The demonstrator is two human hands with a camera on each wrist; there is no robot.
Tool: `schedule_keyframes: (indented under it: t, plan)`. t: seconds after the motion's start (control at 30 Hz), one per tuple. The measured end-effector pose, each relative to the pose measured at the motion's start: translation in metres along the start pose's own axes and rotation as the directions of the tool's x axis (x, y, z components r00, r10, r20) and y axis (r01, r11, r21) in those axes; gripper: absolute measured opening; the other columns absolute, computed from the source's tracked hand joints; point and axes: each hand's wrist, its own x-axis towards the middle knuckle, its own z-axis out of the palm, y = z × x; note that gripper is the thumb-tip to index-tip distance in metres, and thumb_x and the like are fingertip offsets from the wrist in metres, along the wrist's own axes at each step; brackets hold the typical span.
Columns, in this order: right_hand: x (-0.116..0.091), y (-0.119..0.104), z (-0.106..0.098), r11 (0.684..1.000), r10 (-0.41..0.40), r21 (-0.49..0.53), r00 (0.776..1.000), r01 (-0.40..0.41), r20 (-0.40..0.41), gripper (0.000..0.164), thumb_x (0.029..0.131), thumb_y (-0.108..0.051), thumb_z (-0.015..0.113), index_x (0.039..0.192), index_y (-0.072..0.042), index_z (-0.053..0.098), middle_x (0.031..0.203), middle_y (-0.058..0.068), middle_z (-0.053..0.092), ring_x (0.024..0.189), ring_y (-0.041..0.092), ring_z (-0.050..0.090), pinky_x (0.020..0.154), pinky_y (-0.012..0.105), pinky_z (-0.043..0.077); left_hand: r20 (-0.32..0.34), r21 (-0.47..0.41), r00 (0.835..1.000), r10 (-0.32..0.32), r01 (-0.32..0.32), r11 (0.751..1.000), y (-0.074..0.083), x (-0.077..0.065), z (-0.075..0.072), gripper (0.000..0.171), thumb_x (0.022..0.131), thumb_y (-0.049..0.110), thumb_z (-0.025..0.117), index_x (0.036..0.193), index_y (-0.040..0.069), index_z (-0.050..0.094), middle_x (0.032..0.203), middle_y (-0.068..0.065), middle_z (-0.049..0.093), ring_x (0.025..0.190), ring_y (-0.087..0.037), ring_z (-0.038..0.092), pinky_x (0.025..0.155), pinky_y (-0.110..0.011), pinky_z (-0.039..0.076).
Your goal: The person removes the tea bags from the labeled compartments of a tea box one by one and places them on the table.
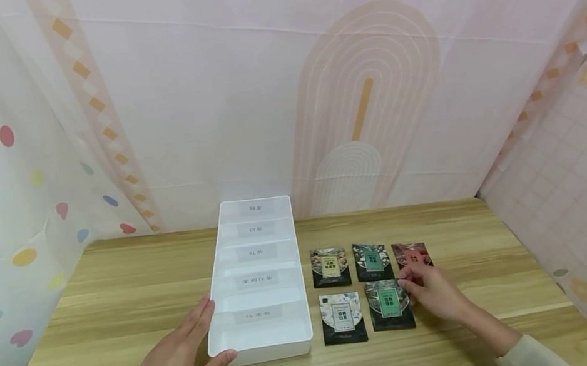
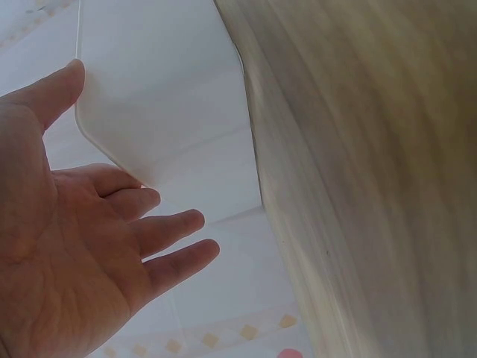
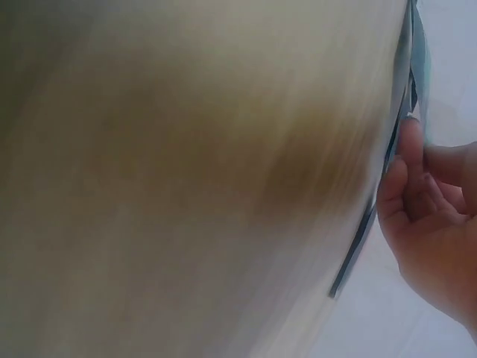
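A long white box (image 1: 262, 354) with labelled compartments stands on the table. My left hand (image 1: 175, 362) rests against its near left corner, fingers along the left side and thumb at the near rim; the left wrist view shows these fingers loosely extended by the box wall (image 2: 171, 112). To the right of the box my right hand (image 1: 438, 297) pinches the upper right edge of a black tea packet with a green label (image 1: 392, 320). Just beyond the hand lies a red tea packet (image 1: 410, 249), its lower part hidden by the fingers.
A tea packet with a white floral front (image 1: 345, 335) lies between the box and the green one. Behind it are a yellow-labelled packet (image 1: 331, 275) and a teal-labelled packet (image 1: 373, 269). Patterned curtains (image 1: 202, 108) hang around the wooden table (image 1: 134, 295).
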Motion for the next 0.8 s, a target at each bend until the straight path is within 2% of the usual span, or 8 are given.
schedule_keyframes:
  t: [0.17,0.53,0.8]
  plan:
    - [0.001,0.002,-0.001,0.999,0.021,-0.027,0.999,-0.020,0.042,0.007,0.101,0.005,0.063,0.104,0.001,0.067,0.084,0.003,0.065,0.062,0.016,0.063,0.056,0.027,0.054,0.000,0.004,1.000,0.004,-0.004,1.000,0.000,0.001,0.000,0.089,0.096,0.057,0.071,0.157,-0.003,0.044,0.164,-0.017,0.040,0.137,-0.039,0.055,0.102,-0.056,0.052]
    - [0.003,0.000,-0.006,0.999,0.016,-0.047,0.996,-0.012,0.087,0.006,0.103,0.002,0.062,0.104,0.000,0.068,0.084,0.003,0.065,0.062,0.017,0.064,0.055,0.027,0.053,-0.002,0.000,1.000,0.002,-0.002,1.000,0.000,0.000,0.001,0.090,0.096,0.058,0.069,0.157,-0.003,0.044,0.164,-0.018,0.040,0.137,-0.039,0.056,0.102,-0.056,0.052]
    - [0.002,-0.002,-0.015,0.999,-0.018,-0.024,0.995,0.020,0.095,0.010,0.104,-0.003,0.063,0.109,0.002,0.069,0.084,0.004,0.068,0.068,0.016,0.064,0.060,0.028,0.056,-0.001,-0.002,1.000,-0.002,0.002,1.000,0.000,0.000,-0.001,0.090,0.097,0.058,0.069,0.157,-0.003,0.043,0.165,-0.018,0.039,0.137,-0.039,0.055,0.102,-0.056,0.052]
